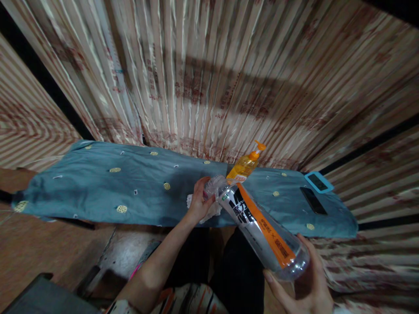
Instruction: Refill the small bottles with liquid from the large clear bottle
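My right hand [303, 283] grips the base of a clear plastic bottle [262, 226] with an orange, black and white label, tilted with its neck pointing away from me. My left hand [200, 201] is at the bottle's neck, fingers closed around its top together with a white crumpled tissue or cloth [209, 210]. Both are held over the near edge of a board covered in blue-green cloth [114, 187]. Just behind the bottle's neck stands an orange pump bottle [246, 165] on that cloth.
A dark phone [313, 200] and a device in a light-blue case [318, 182] lie on the cloth at the right. Striped curtains [212, 78] hang behind. A dark object [42, 296] sits at the lower left on the floor.
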